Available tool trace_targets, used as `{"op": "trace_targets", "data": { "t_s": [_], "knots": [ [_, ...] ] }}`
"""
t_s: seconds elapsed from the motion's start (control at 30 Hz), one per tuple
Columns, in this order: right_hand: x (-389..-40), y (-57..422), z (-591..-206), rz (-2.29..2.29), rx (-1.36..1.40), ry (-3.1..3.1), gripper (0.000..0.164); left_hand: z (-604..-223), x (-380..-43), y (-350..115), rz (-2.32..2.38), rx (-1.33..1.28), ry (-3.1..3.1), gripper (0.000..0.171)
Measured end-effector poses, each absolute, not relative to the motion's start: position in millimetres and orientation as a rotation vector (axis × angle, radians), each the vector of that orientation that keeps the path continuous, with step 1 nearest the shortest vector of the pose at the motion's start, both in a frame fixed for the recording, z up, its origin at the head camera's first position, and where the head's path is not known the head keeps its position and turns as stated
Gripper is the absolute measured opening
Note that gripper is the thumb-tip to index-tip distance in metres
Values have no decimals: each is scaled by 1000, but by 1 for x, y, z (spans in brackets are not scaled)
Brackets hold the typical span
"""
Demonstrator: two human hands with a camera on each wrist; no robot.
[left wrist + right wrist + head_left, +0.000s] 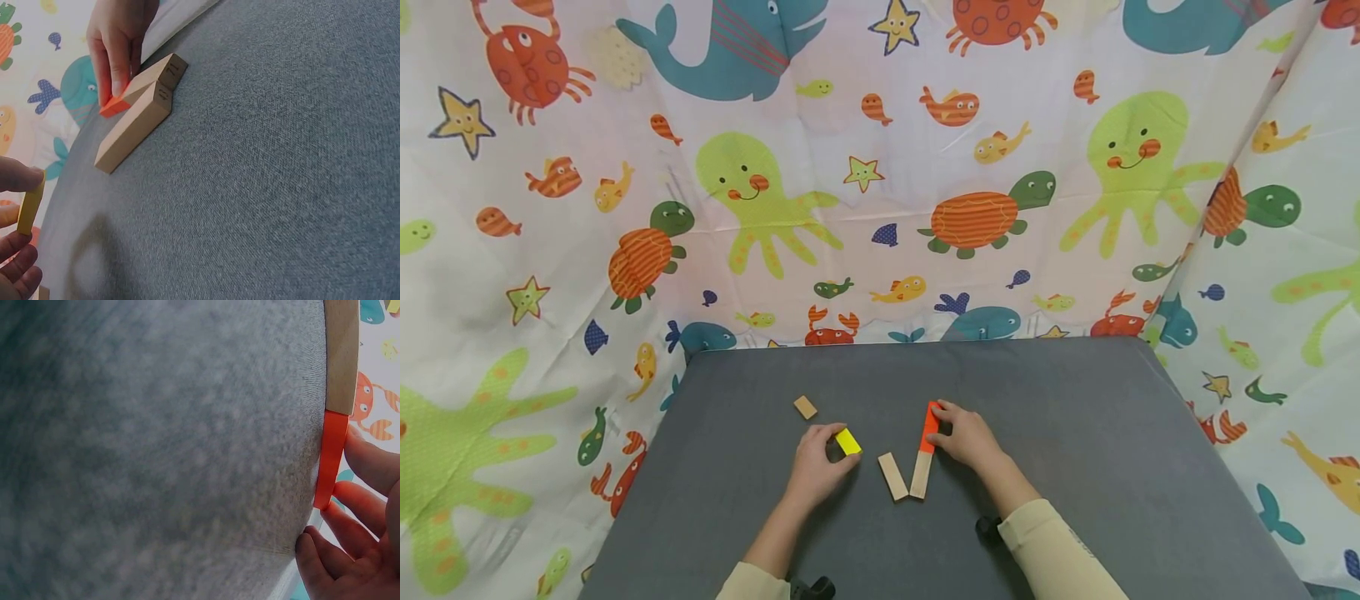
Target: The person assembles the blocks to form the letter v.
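In the head view my left hand (pixel 815 467) pinches a yellow block (pixel 848 442) between thumb and fingers; the left wrist view shows the yellow block (pixel 30 203) edge-on. With thumb and fingers, my right hand (pixel 970 437) grips an orange block (pixel 930 427) lying on the table. End to end with it lies a plain wooden block (pixel 921 475), marked 71 in the left wrist view. A second wooden block (pixel 892 477), marked 43, slants beside it, and their near ends meet, forming a V.
A small wooden block (pixel 805 407) lies beyond my left hand. Grey cloth covers the table (pixel 1037 383). Behind its far edge hangs a curtain (pixel 880 233) printed with sea animals. Dark wrist-camera mounts sit at both sleeves.
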State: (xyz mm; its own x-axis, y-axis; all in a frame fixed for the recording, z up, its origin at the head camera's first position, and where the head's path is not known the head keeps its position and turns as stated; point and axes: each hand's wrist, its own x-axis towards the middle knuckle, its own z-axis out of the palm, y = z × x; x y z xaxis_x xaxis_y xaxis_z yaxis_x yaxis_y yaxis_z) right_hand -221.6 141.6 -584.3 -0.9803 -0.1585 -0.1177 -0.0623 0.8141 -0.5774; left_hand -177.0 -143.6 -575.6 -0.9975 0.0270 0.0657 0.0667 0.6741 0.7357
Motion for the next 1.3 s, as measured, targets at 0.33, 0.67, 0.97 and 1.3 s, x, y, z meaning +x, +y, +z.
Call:
{"op": "trace_targets", "data": {
  "t_s": [0.33,0.67,0.97,1.3],
  "knots": [
    [-222,143,-583,-895,-172,2836,63,-573,-185,-137,-1264,-88,-2828,53],
    [-221,142,-584,-898,-171,2843,63,-579,-192,-127,-1258,-107,-2867,54],
    [-221,142,-584,-896,-168,2848,64,-582,-193,-116,-1271,-139,-2860,54],
    [-221,143,-586,-907,-164,2845,63,-588,-196,-106,-1280,-147,-2892,55]
  ]
}}
